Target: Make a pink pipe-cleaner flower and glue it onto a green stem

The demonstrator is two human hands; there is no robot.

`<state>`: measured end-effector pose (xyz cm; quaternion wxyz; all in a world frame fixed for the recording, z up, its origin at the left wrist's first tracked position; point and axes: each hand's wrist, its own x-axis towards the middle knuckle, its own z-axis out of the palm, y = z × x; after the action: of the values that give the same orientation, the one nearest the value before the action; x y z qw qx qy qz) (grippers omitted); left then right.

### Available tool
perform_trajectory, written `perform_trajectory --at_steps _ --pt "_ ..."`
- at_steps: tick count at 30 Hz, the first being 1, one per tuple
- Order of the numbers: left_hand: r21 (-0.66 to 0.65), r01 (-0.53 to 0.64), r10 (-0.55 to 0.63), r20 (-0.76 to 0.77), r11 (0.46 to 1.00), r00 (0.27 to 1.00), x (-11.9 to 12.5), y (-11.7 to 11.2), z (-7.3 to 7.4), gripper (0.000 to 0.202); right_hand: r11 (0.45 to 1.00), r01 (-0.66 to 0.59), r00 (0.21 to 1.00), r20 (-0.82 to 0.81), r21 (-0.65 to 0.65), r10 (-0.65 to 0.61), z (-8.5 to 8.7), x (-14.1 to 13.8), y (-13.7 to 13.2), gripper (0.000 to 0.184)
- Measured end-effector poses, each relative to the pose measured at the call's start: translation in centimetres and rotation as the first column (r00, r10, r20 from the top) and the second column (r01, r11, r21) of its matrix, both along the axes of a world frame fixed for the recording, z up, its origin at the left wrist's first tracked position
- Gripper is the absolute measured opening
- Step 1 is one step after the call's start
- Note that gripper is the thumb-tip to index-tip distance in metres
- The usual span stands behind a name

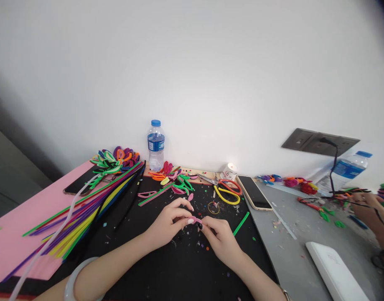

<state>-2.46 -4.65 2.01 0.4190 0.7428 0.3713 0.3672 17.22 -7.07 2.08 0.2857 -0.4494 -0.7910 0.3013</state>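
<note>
Over the black mat [179, 267], my left hand [166, 220] pinches one end of a short pink pipe cleaner [196, 219] between thumb and finger. The other end is gripped by the fingertips of my right hand [222, 239], and the piece curves between them. Just beyond my fingers lie a small pink petal-shaped loop [191, 196] and green pipe cleaner loops [184, 183]. A cut green pipe cleaner [241, 223] rests to the right of my right hand. Scissors [227, 193] with red and yellow handles lie behind it.
Long coloured pipe cleaners [88, 213] spread at left, near finished loops [116, 161] and a dark phone [79, 184]. A water bottle [156, 146] stands by the wall. At right are another phone [254, 192], a white power bank [336, 271] and another person's hand [370, 211].
</note>
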Motion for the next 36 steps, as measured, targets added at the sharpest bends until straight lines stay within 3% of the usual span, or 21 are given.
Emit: perform_trajectory --at_steps 36 --pt "-0.011 0.001 -0.001 -0.009 1.000 1.000 0.10 -0.01 0.27 0.022 1.000 -0.003 1.000 0.005 0.015 0.003 0.23 -0.07 -0.12 0.028"
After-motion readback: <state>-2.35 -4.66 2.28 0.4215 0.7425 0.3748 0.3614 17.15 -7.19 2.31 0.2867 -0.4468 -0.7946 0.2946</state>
